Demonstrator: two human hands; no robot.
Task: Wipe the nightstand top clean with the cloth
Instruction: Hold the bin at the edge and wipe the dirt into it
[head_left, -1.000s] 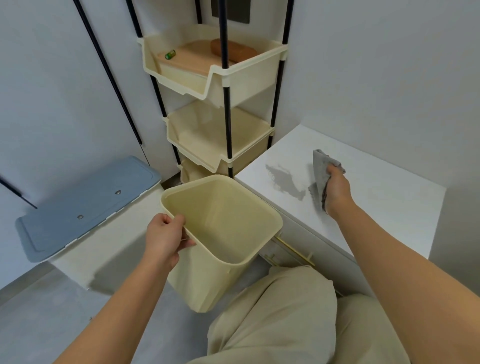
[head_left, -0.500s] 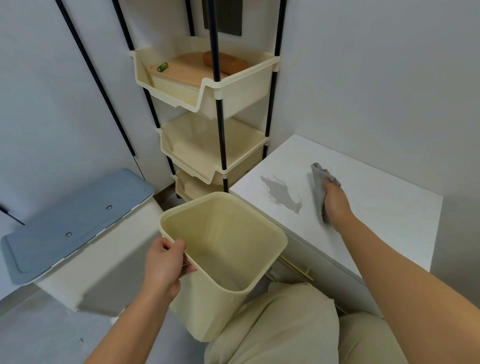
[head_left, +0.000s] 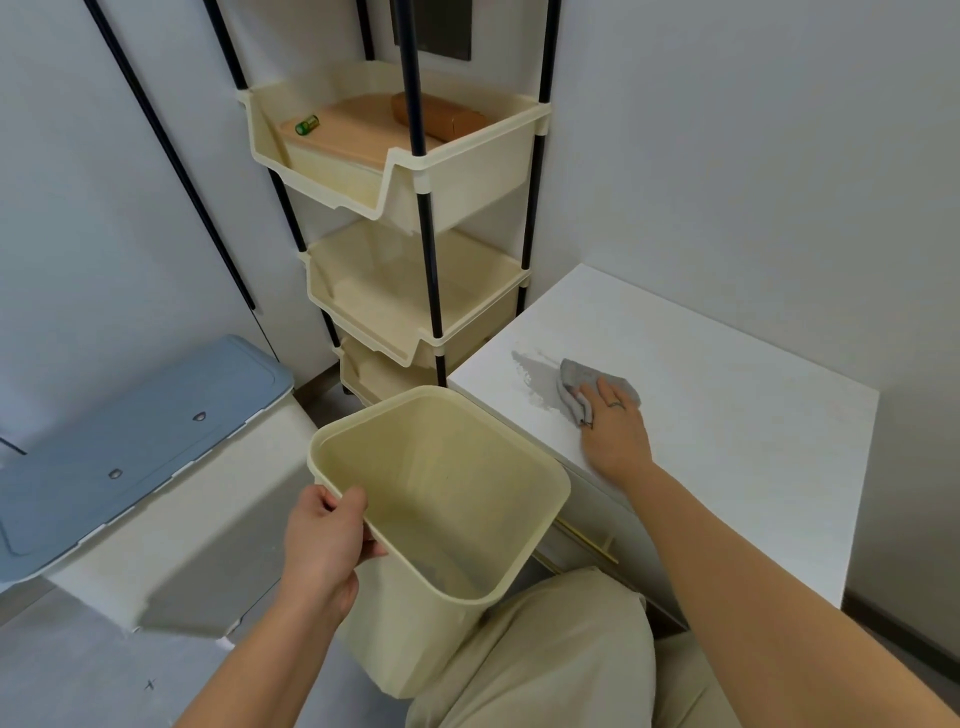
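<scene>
The grey cloth (head_left: 574, 378) is pressed flat against the white top of the nightstand (head_left: 737, 415), near its front left corner, by the right hand (head_left: 615, 439). The hand is laid palm down. Its fingers (head_left: 609, 397) are held out nearly straight across the cloth rather than curled round it, and a fold of the fabric is lapped over the forefinger side. A ring is worn on one finger. Just left of the cloth, and touching its edge, a grey smear (head_left: 532, 376) is spread on the top, reaching toward the corner.

The rim of a cream bin (head_left: 467, 525) is gripped by the left hand (head_left: 322, 543), the near left edge being pinched between the thumb and the curled fingers. The bin is held tilted, with its open mouth turned upward, just beside and below the nightstand's front left corner. Whether the bin touches the nightstand cannot be told.

Behind the bin, a cream shelf rack (head_left: 467, 171) on black poles is stood against the wall, beside the nightstand. On its top tray a wooden board (head_left: 358, 130), a small green cylinder (head_left: 307, 124) and a brown block (head_left: 441, 118) are laid. At the left, a white container (head_left: 208, 561) closed with a blue lid (head_left: 135, 431) is seen. A gold bar handle (head_left: 587, 540) is fixed to the nightstand's front, and the lower middle is filled by beige trousers (head_left: 545, 654).
</scene>
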